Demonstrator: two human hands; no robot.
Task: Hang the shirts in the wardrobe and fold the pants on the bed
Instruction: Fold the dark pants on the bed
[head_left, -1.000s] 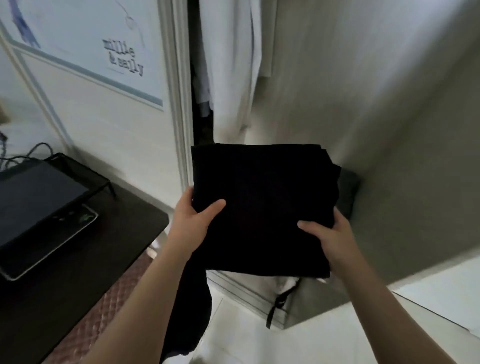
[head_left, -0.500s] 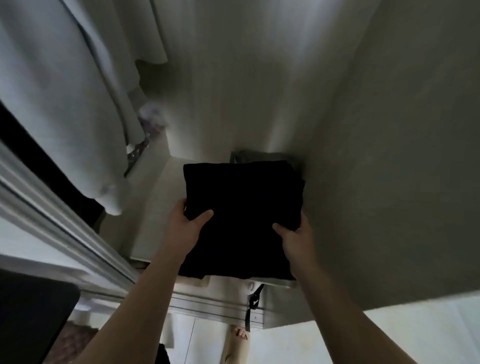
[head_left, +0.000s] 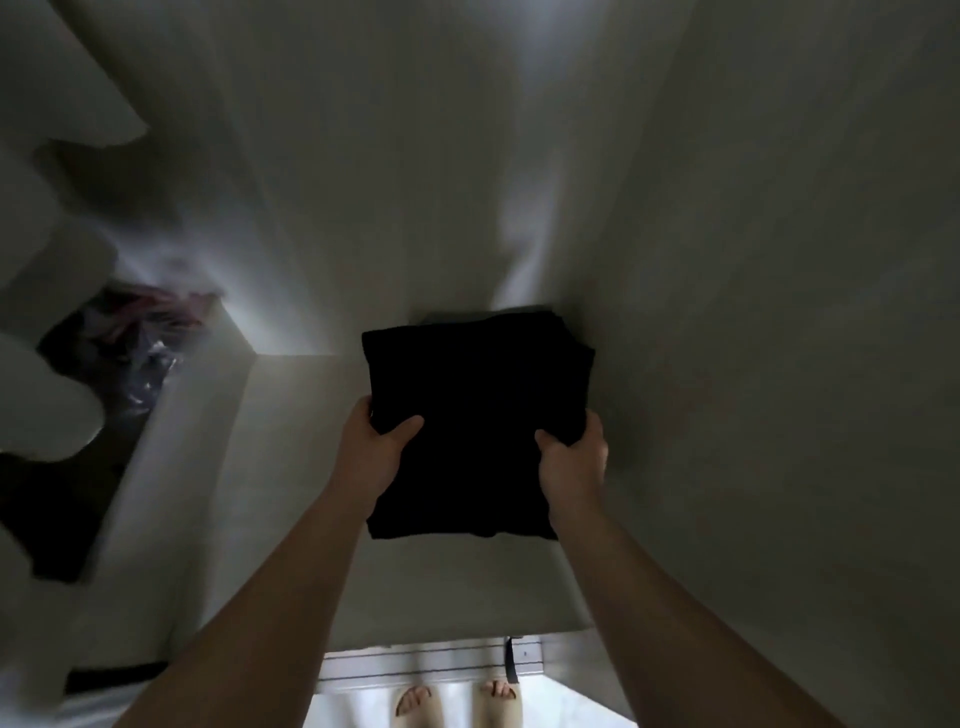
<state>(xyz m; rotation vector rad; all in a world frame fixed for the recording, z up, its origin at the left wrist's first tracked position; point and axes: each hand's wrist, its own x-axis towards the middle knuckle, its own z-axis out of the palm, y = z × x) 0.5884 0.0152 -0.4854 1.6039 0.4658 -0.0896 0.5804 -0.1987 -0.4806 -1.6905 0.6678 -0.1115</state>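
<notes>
Gripping the folded black pants (head_left: 472, 415) by both near corners, left grip (head_left: 371, 452) and right grip (head_left: 571, 462) closed with thumbs on top, inside the wardrobe (head_left: 779, 312) beside its right wall; advisably lowering flat onto the shelf (head_left: 291, 441) and releasing both corners together, avoiding any unfolding.

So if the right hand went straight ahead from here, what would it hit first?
Probably the wardrobe's back wall, just beyond the folded black pants the right hand grips; depth is unclear.
</notes>
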